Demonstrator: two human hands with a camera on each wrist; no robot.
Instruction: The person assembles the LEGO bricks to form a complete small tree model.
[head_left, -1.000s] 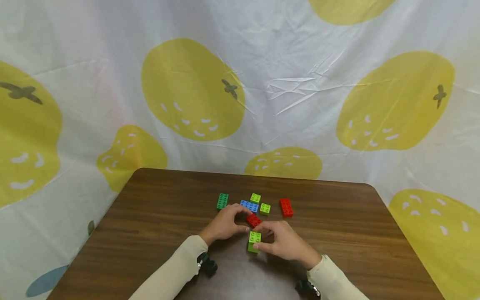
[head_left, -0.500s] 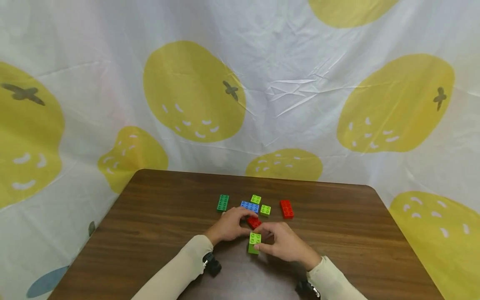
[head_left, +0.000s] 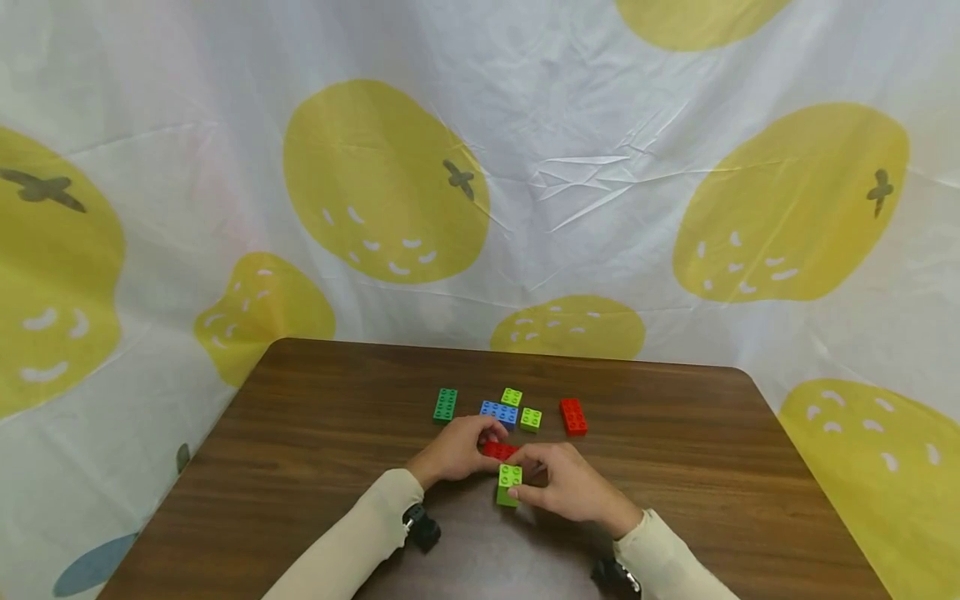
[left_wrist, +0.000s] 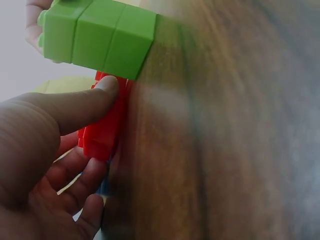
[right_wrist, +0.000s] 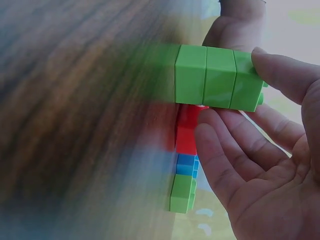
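Observation:
My left hand (head_left: pixel 457 450) pinches a red toy brick (left_wrist: pixel 102 134) between thumb and fingers, low at the tabletop. Just in front of that brick stands an upright stack of three lime green bricks (right_wrist: pixel 218 77), its studs on top. My right hand (head_left: pixel 564 482) holds this stack, the thumb at the top brick on the near side and the fingers at the far side. In the head view the fingers partly cover the red brick. The red brick lies close behind the green stack; whether they touch I cannot tell.
Behind the hands lie a blue brick (head_left: pixel 498 412), a small lime brick (head_left: pixel 512 397) and another small lime brick (head_left: pixel 531 419). A dark green brick (head_left: pixel 446 405) is to the left, a second red brick (head_left: pixel 573 417) to the right. A lemon-print curtain (head_left: pixel 570 217) hangs behind the wooden table (head_left: pixel 337 392).
The red brick in my left hand has turned from slanting to lying crosswise. My left hand has shifted slightly to the right. The right hand and the green stack have stayed in place.

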